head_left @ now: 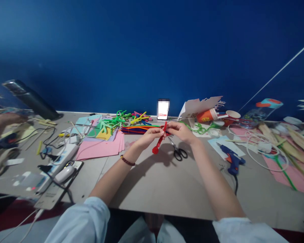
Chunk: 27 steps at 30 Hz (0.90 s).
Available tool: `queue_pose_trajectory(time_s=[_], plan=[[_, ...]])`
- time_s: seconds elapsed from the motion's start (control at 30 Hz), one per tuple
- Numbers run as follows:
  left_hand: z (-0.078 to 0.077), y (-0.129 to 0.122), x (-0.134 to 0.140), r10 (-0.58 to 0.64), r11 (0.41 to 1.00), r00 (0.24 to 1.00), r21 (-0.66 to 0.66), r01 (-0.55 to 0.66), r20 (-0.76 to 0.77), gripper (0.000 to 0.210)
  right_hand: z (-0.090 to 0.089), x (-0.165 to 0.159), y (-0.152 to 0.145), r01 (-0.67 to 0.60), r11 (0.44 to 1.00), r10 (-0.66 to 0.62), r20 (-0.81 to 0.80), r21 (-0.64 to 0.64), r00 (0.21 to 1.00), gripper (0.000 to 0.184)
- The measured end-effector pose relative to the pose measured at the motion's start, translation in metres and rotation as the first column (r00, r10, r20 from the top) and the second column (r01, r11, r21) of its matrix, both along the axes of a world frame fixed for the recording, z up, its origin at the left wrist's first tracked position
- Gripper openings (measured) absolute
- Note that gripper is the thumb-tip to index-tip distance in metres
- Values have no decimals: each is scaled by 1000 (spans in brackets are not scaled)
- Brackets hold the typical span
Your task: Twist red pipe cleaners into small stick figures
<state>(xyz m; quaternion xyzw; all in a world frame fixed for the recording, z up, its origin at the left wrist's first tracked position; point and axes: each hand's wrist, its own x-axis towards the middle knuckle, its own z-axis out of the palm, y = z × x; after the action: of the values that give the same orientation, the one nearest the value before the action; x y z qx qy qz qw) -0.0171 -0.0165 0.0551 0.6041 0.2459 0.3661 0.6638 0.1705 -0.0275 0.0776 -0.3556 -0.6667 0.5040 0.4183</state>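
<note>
Pinching a red craft piece (159,143) above the counter (152,189) between left hand (152,135) and right hand (179,131), slanted lengthwise toward the near edge and leftward, with rounded end (155,150) nearer the left hand.

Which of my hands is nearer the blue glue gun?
Right. The right hand is left of the blue glue gun; the left hand is farther left, beyond the right hand.
</note>
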Motion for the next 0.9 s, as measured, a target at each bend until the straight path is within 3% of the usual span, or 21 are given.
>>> queue_pose_trajectory(time_s=[0.13,0.3,0.37,0.43,0.53,0.57,0.63,0.77,0.83,0.9], plan=[[0,-2,2,-37,996,996,-73,43,80,26,1,2,-2,-40,998,39,-32,-51,999,17],[5,-8,8,211,975,973,86,-204,-90,28,0,0,0,109,994,-109,22,-4,994,12],[6,-9,10,381,912,914,220,-346,-143,28,0,-3,1,164,986,-164,48,7,985,11],[5,-9,12,531,812,837,359,-460,-129,24,2,-6,1,209,978,-210,84,29,974,13],[2,-7,13,621,713,780,466,-524,-73,18,4,-8,-1,246,965,-257,135,91,957,16],[1,-7,13,618,718,783,459,-524,-72,17,5,-9,-2,249,962,-264,147,111,953,16],[1,-5,12,564,785,820,370,-498,-93,20,6,-8,-2,243,960,-264,165,141,950,15],[0,-2,7,286,958,956,50,-283,-61,24,6,0,-1,163,971,-194,180,173,964,12],[-1,-1,5,125,989,992,-73,-125,0,24,6,4,0,83,982,-114,183,170,977,13],[-3,-1,3,-1,985,998,-173,13,68,25,4,7,1,-6,992,-14,151,130,988,15]])
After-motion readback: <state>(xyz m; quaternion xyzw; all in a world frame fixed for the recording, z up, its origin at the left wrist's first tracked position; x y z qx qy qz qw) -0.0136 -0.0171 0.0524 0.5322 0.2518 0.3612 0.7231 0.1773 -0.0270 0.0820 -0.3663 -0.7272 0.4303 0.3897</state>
